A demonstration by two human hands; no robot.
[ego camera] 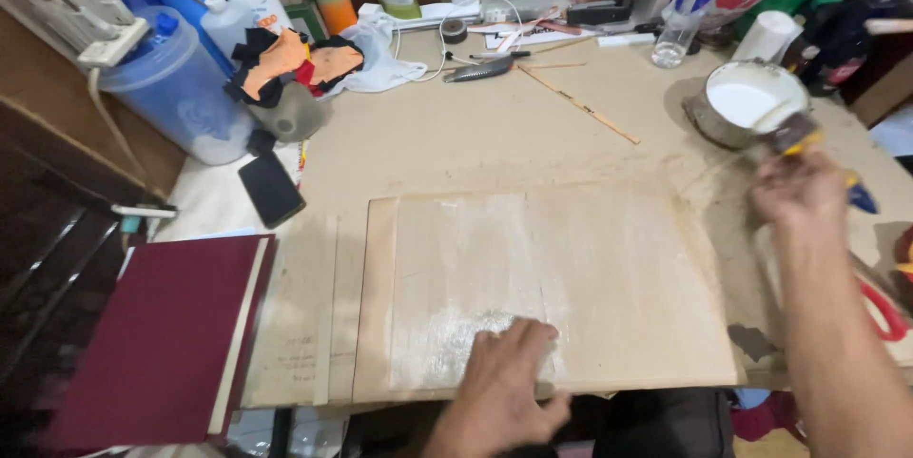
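Gluing step: left hand point(499, 377) presses flat, fingers spread, on the glue-streaked board point(561, 277) at the bench's near edge; right hand point(799, 187) grips a brush point(794, 132) beside the glue bowl point(747, 97), seemingly reloading.

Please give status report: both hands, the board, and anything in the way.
Left hand flat on board, near edge. Right hand holds brush at bowl of white paste. Board partly coated; nothing lying on it.

— What's lying around the board point(590, 277)?
— The book cover point(162, 339) is lying to its left, the phone point(271, 189) behind that. The bowl point(751, 97) is sitting behind the board's right corner, the bottle point(683, 16) farther back.
— And on it?
— The left hand point(504, 387) is resting on its near edge.
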